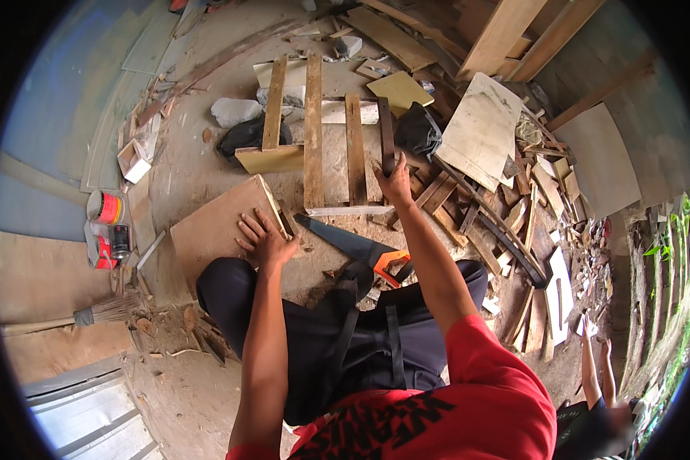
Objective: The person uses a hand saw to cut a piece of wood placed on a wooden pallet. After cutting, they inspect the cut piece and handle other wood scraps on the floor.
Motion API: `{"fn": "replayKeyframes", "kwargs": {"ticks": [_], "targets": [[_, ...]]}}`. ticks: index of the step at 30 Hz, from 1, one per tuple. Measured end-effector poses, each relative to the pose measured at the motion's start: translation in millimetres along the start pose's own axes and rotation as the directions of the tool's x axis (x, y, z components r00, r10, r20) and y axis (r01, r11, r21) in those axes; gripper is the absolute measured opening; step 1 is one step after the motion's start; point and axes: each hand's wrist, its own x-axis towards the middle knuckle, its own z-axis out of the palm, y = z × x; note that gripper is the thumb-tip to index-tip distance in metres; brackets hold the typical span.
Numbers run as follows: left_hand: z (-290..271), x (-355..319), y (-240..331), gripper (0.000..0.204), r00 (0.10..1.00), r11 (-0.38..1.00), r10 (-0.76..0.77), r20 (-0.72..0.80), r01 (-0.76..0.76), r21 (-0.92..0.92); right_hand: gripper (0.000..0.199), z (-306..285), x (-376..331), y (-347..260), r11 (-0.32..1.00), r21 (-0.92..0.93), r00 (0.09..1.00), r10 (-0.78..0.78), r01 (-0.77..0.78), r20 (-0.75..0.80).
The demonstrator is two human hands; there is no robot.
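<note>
My left hand (268,239) lies with its fingers spread on a light brown plywood panel (207,222), near the panel's right edge. My right hand (395,185) grips the near right corner of a slatted wooden frame (313,130), thumb and fingers on either side of its dark end slat (386,126). Between my knees and the frame rests a handsaw (345,241) with a dark blade and an orange and black handle. Its blade tip reaches close to the panel's edge. A yellowish board (272,159) sits against the frame's left side.
Scrap wood (468,207) is heaped on the right, with a pale board (483,126) leaning over it. Red cans (105,207) and a broom (107,310) are at the left. Black bags (418,129) lie beyond the frame. Another person (596,406) is at the lower right.
</note>
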Motion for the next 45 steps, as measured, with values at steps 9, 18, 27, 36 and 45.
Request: {"fn": "replayKeyframes", "kwargs": {"ticks": [9,18,27,36,45], "targets": [[15,13,-5,0.133,0.999,0.996,0.035,-0.019,-0.036,-0.080,0.099,19,76,-4,0.996,-0.075,0.997,0.052,-0.048,0.054],[25,12,-3,0.120,0.960,0.991,0.060,-0.272,-0.089,-0.096,0.067,41,117,-8,0.979,-0.136,0.983,0.162,-0.149,0.088],[26,5,8,0.105,0.937,0.999,0.040,-0.348,-0.042,0.002,0.057,38,126,16,0.985,-0.142,0.993,0.102,-0.094,0.052],[28,9,10,0.102,0.923,0.998,0.049,-0.381,-0.035,0.044,0.055,39,118,10,0.981,-0.178,0.995,0.091,-0.081,0.050],[31,10,6,0.101,0.904,0.999,0.033,-0.426,-0.023,0.029,0.060,39,116,-5,0.965,-0.213,0.984,0.169,-0.152,0.061]]}}
